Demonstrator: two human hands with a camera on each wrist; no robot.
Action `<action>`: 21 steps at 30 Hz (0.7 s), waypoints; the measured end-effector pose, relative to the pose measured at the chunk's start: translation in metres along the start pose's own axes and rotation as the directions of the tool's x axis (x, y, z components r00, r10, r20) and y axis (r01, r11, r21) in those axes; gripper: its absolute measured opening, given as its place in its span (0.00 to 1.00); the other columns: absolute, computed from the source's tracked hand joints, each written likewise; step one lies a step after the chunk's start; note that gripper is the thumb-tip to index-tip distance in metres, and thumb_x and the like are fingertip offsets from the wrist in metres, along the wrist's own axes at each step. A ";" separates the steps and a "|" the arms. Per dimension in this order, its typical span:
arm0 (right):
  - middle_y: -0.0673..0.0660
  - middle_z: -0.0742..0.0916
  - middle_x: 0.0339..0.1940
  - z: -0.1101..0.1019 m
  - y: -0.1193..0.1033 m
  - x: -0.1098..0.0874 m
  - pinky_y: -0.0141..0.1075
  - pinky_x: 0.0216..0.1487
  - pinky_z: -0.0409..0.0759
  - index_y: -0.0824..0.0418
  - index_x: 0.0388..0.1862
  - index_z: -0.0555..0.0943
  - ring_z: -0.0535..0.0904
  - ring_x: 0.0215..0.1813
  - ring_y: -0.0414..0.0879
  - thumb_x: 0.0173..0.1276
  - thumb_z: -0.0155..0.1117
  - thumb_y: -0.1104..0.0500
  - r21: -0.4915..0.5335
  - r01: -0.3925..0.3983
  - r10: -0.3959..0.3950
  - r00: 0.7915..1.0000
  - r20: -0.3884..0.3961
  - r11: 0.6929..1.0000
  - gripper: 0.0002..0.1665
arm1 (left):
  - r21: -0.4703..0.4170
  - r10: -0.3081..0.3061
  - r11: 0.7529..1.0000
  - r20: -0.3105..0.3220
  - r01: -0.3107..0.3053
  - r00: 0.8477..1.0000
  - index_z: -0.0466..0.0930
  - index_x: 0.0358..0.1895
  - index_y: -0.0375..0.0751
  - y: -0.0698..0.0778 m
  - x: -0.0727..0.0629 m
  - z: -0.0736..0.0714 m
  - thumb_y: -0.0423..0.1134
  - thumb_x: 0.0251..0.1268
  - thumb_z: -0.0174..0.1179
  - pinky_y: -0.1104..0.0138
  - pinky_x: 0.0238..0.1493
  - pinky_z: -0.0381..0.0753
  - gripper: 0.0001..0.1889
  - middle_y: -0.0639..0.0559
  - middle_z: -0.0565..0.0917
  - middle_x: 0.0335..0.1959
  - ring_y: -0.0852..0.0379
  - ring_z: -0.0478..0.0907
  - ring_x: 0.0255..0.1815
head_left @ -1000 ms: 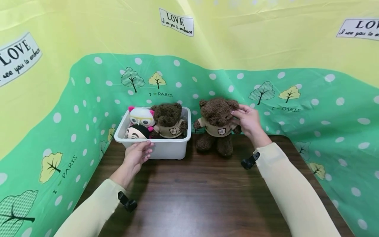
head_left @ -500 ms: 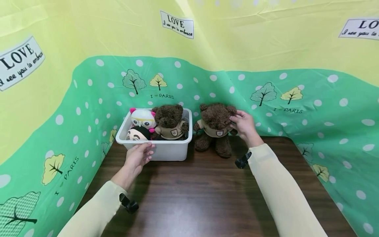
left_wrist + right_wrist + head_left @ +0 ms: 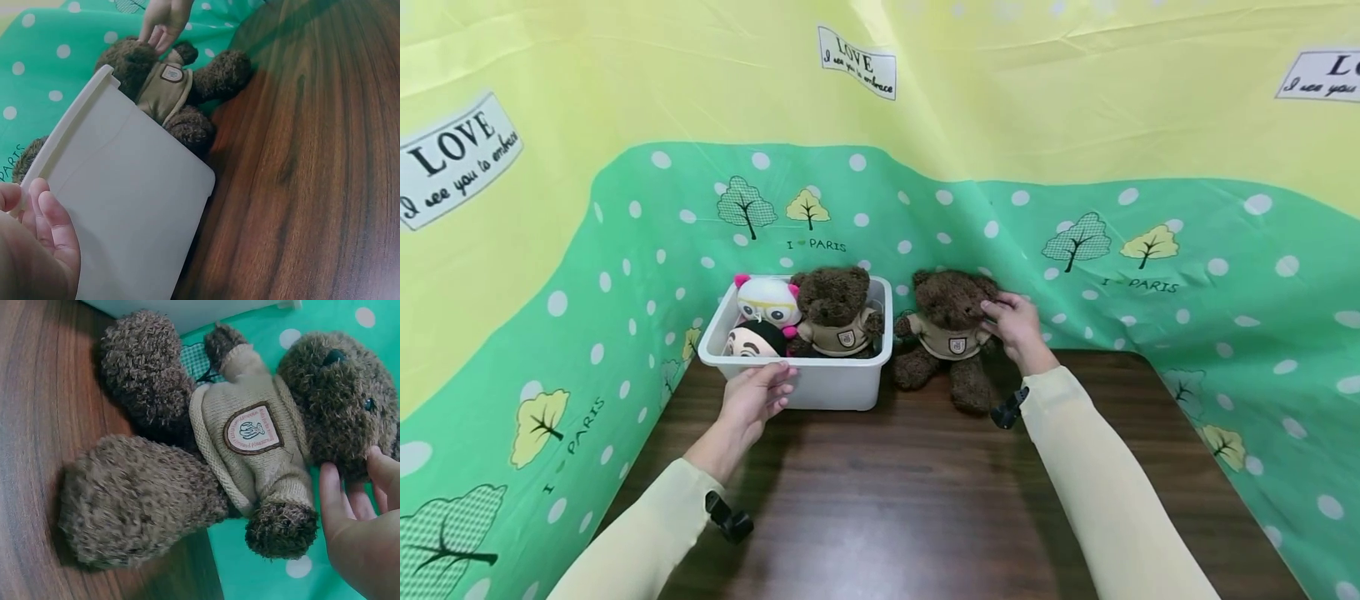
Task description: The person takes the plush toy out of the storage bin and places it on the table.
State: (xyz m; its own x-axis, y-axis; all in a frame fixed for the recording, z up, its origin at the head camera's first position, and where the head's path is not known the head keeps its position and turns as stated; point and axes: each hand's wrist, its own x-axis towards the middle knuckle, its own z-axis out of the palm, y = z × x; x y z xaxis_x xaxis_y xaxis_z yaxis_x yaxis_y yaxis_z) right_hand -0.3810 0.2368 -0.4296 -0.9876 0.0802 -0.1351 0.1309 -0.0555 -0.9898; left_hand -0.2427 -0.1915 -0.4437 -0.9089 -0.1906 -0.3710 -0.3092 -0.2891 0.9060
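Note:
A brown teddy bear (image 3: 953, 346) in a tan sweater with a crest sits on the table against the backdrop, legs spread forward. My right hand (image 3: 1015, 329) holds the side of its head; the right wrist view shows the thumb (image 3: 381, 464) on the fur and the fingers under the cheek. To the bear's left stands a white plastic bin (image 3: 838, 387), its front rim gripped by my left hand (image 3: 751, 398). Inside the bin are a second teddy bear (image 3: 835, 302), a white plush with pink ears (image 3: 767, 302) and a black-capped plush (image 3: 758, 340).
The dark wood table (image 3: 880, 500) spreads out in front of the bin and bear. Behind and along both sides hangs a green and yellow printed cloth (image 3: 970, 217), close to the bin's back.
My right hand has come down with the bear's head, and the bear now sits lower with its legs further forward. The left hand stays at the bin's rim.

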 end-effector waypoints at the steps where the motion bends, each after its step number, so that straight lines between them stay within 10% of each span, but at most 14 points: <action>1: 0.65 0.65 0.80 0.000 0.000 0.000 0.43 0.70 0.76 0.62 0.83 0.53 0.69 0.76 0.57 0.80 0.57 0.60 -0.001 0.002 -0.002 1.000 -0.006 1.000 0.40 | 0.002 -0.001 1.000 -0.003 0.001 1.000 0.79 0.53 0.42 0.000 0.000 0.000 0.41 0.71 0.64 0.72 0.29 0.80 0.13 0.58 0.92 0.36 0.63 0.83 0.28; 8: 0.64 0.60 0.81 0.003 -0.003 -0.002 0.45 0.73 0.73 0.62 0.83 0.51 0.65 0.78 0.58 0.73 0.67 0.46 -0.010 -0.001 0.001 1.000 -0.004 1.000 0.51 | 0.004 0.001 1.000 -0.004 -0.001 1.000 0.78 0.54 0.42 0.000 -0.001 0.001 0.41 0.72 0.63 0.73 0.29 0.80 0.13 0.58 0.92 0.36 0.63 0.83 0.27; 15: 0.67 0.52 0.84 0.016 0.000 -0.007 0.54 0.75 0.68 0.56 0.85 0.40 0.55 0.82 0.62 0.64 0.76 0.44 -0.228 0.031 -0.030 1.000 0.010 0.973 0.66 | 0.005 -0.004 1.000 -0.009 0.004 1.000 0.79 0.53 0.41 -0.001 -0.001 -0.001 0.41 0.72 0.63 0.73 0.29 0.80 0.13 0.58 0.92 0.36 0.63 0.83 0.28; 21: 0.66 0.53 0.85 0.025 0.007 -0.008 0.50 0.70 0.73 0.57 0.85 0.40 0.67 0.74 0.60 0.68 0.73 0.49 -0.180 0.009 -0.017 0.999 -0.043 0.984 0.63 | 0.020 -0.006 1.000 -0.010 0.006 1.000 0.79 0.54 0.41 0.000 -0.001 0.000 0.42 0.72 0.63 0.73 0.30 0.81 0.13 0.57 0.92 0.37 0.63 0.83 0.29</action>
State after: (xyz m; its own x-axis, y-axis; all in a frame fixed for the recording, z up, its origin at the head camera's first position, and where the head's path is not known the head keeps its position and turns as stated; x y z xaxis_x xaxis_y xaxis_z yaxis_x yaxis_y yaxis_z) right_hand -0.3741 0.2106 -0.4339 -0.9851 0.1235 -0.1199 0.1353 0.1250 -0.9829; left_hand -0.2417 -0.1912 -0.4427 -0.9042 -0.1987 -0.3781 -0.3200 -0.2714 0.9077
